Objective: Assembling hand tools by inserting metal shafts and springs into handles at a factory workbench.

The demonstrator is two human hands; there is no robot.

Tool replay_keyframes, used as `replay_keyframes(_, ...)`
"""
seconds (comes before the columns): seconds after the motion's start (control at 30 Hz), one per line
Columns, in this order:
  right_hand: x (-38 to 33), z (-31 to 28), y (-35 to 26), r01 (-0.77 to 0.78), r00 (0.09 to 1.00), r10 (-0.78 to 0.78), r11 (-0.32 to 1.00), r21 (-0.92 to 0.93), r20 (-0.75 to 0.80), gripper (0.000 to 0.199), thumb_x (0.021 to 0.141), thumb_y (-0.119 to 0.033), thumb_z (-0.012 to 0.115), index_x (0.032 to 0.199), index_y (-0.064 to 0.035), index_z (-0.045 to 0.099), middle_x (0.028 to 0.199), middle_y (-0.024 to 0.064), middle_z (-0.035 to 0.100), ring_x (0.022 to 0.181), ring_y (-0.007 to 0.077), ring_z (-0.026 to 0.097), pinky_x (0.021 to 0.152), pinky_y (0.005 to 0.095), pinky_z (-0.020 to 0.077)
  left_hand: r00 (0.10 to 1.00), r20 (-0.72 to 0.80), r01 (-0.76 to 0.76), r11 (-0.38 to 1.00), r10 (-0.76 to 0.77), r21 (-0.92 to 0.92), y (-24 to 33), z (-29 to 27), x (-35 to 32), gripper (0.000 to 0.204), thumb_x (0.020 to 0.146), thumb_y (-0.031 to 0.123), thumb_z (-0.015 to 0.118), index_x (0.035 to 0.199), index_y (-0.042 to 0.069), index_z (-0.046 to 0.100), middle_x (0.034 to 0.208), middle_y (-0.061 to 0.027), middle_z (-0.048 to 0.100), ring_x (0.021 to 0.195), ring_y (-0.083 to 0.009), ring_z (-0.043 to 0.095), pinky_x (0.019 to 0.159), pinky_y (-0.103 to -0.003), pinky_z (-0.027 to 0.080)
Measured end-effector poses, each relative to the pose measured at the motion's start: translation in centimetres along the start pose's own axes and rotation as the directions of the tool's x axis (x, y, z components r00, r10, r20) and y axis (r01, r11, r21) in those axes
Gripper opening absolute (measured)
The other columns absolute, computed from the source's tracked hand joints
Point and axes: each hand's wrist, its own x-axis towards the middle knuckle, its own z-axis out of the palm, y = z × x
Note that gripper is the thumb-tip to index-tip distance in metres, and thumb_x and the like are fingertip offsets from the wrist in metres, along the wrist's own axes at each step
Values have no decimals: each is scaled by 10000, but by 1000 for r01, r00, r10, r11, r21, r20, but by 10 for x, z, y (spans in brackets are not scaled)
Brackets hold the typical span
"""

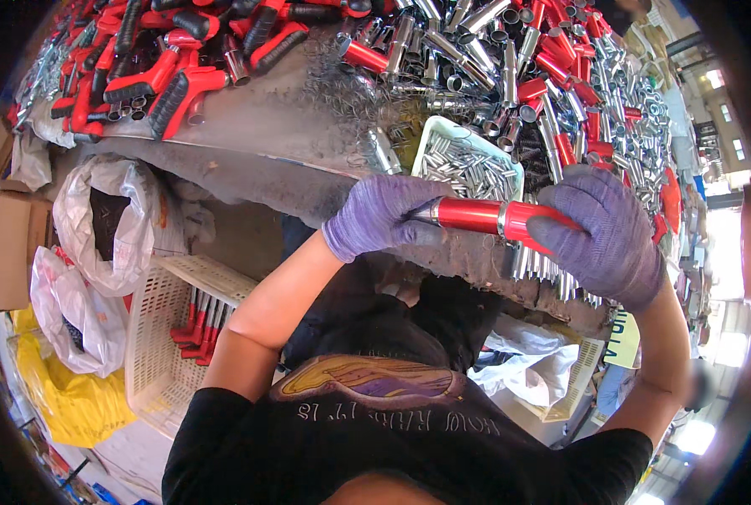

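Both my hands, in purple knit gloves, hold a red metal tube (471, 215) roughly level above the near edge of the workbench. My left hand (385, 217) is closed round its silver end. Around the wider red section at the other end, past a chrome ring, my right hand (598, 227) is wrapped. Just beyond the tube stands a pale tray (432, 128) of small metal pins (468, 167). A loose heap of chrome and red tubes (510, 71) lies behind the tray. What my palms cover of the tube is hidden.
Red handles with black grips (177, 80) are piled at the far left of the workbench (266, 109). Left of me, a cream plastic crate (161, 337) holds several red-ended tubes, beside white bags (98, 227), a yellow bag (68, 396) and a cardboard box (12, 252). Another white bag (527, 362) sits below right.
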Motion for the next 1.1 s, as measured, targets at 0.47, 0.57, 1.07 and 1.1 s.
replay_keyframes(0.47,3,2,-6,-570,822,445,623,536,356,404,749,-281,714,1066,-68,583,826,152,655,786,272,671,705,365,513,995,-99,5,999,-8,-34,27,-4,-8,388,777,251,705,1081,48,573,845,-133,588,646,-265,595,598,-344,492)
replay_keyframes(0.57,0,8,-5,-640,761,482,450,624,433,397,751,-292,716,1063,-84,585,840,148,653,797,300,664,703,371,513,960,-274,-7,985,54,171,28,14,-17,389,768,246,716,1065,39,572,877,-136,585,671,-266,591,598,-346,489)
replay_keyframes(1.07,-49,63,-48,-613,261,458,-602,513,850,444,789,-391,701,1016,-25,592,833,86,639,646,191,628,583,323,524,992,70,34,765,-103,643,24,21,-11,393,640,294,731,978,131,615,794,-95,600,700,-271,622,612,-407,485)
replay_keyframes(1.1,-53,68,-52,-436,155,160,-874,213,975,457,799,-396,697,1023,-13,588,840,76,637,628,171,617,564,306,523,991,74,39,764,-113,644,25,21,-12,393,640,294,731,978,131,615,794,-95,600,700,-271,622,612,-407,485)
